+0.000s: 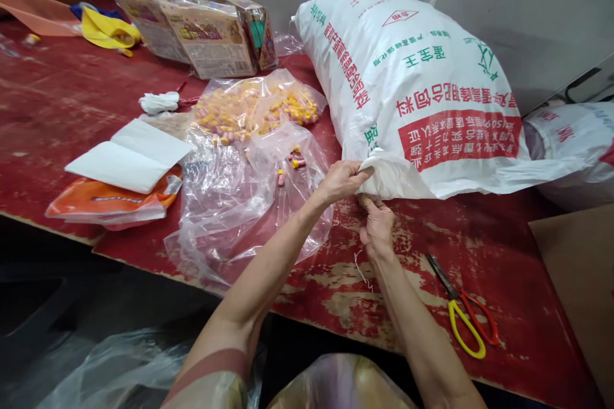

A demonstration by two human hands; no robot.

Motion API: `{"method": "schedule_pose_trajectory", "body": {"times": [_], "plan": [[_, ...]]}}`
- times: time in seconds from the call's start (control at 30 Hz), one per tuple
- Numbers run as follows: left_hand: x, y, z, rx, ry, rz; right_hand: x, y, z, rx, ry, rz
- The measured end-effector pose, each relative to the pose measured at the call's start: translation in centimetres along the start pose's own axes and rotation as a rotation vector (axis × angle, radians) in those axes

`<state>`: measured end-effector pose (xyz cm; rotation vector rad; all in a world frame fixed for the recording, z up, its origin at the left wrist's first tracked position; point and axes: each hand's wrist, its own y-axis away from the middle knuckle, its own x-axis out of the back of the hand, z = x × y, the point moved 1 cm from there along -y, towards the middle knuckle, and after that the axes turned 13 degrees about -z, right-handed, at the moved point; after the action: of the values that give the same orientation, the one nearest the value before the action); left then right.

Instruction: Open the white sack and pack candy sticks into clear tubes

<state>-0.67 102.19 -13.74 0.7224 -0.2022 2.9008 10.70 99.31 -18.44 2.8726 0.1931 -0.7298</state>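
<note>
A large, full white woven sack point(374, 70) with red and green print lies on the red table, its near edge toward me. My left hand point(346, 179) is closed on the left corner of that edge, where the cloth folds over. Just below it, my right hand point(378, 223) pinches the same corner, fingers partly hidden under the fold. A loose white thread point(363, 271) hangs beside my right wrist. Scissors point(455, 297) with one yellow and one red handle lie on the table to the right of my right forearm.
Left of the sack, a clear plastic bag point(215, 185) holds many small yellow-and-pink pieces point(230, 108). Beyond stand packaged boxes point(211, 41). White paper point(129, 153) rests on an orange packet point(105, 201). Another sack point(566, 131) and cardboard point(575, 255) are at right.
</note>
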Motion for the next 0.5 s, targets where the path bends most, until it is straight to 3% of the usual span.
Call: {"method": "schedule_pose_trajectory", "body": {"times": [0.17, 0.5], "plan": [[0.0, 0.8, 1.5, 0.008, -0.084, 0.04, -0.6, -0.4, 0.0, -0.075, 0.001, 0.075], [-0.4, 2.1, 1.3, -0.037, -0.018, -0.005, -0.3, 0.9, -0.1, -0.087, -0.014, 0.008]]}}
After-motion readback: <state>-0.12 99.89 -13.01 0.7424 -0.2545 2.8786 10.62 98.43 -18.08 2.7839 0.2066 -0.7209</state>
